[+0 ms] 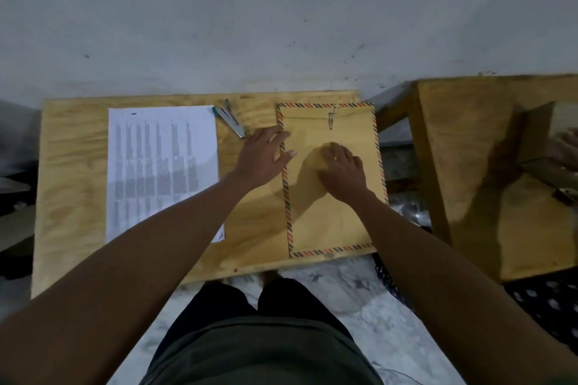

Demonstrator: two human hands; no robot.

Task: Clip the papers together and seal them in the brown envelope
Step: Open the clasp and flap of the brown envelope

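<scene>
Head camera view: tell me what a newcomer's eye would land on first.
First, the brown envelope with its striped border, lying flat on the right of the wooden table, with the right hand resting on it and the left hand at its left edge. Next, the printed papers on the left, and a stapler between them at the far edge.

Makeshift home workspace: plywood tables [78, 166], marble floor [359, 306]
</scene>
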